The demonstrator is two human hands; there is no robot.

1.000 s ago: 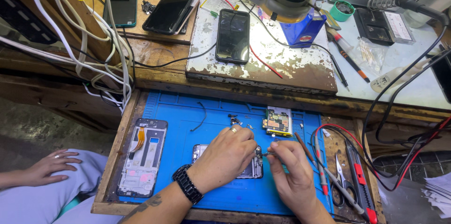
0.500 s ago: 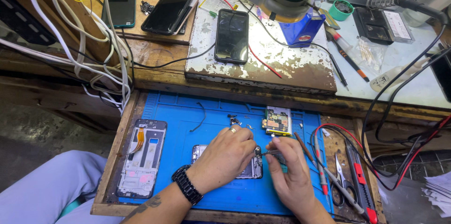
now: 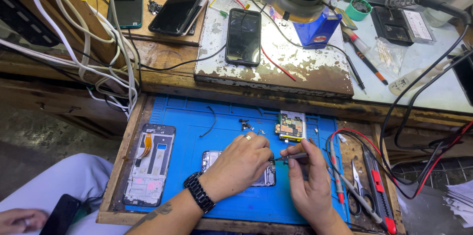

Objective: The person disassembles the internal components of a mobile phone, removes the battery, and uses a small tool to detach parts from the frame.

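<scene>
Blue mat [image 3: 197, 116] bears the opened phone [image 3: 213, 160], pinned under the left hand [image 3: 241, 163]. Right hand [image 3: 308, 178] pinches a screwdriver [image 3: 291, 156] at its edge. The circuit board [image 3: 290, 125] and loose screws [image 3: 246, 125] already lie apart; reassembly looks undone.

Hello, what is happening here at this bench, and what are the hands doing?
A person works on an opened phone that lies on a blue mat. The left hand rests on the phone and holds it down. The right hand holds a thin tool whose tip points at the phone's top edge. A circuit board and small screws lie just above; a phone frame lies to the left.
</scene>
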